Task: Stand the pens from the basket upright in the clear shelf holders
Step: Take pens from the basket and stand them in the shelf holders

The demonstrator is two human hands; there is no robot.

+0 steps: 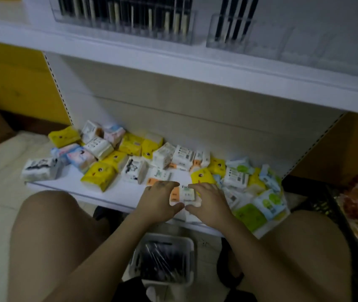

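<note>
The pens (162, 260) lie in a heap in the white basket (190, 253) on the floor, near us between the person's bent knees, and neither hand is on them. Far above, on the upper shelf (173, 62), the left clear holder (125, 22) is packed with upright pens. The right holder (228, 29) has only a few, and its compartments further right (317, 46) look bare.

The left hand (158, 199) and the right hand (208, 201) are both on the lower shelf (119, 190). Their fingers curl over one small white-and-orange tissue pack (185, 194), held between them with the thumbs meeting at its near edge. More tissue packs (106, 173) lie scattered along that shelf, left and right.

We judge that the pen work is paused while the packs are tidied. The next move calls for releasing the pack, reaching down into the basket, pinching a pen and lifting it to a bare compartment on the right.
</note>
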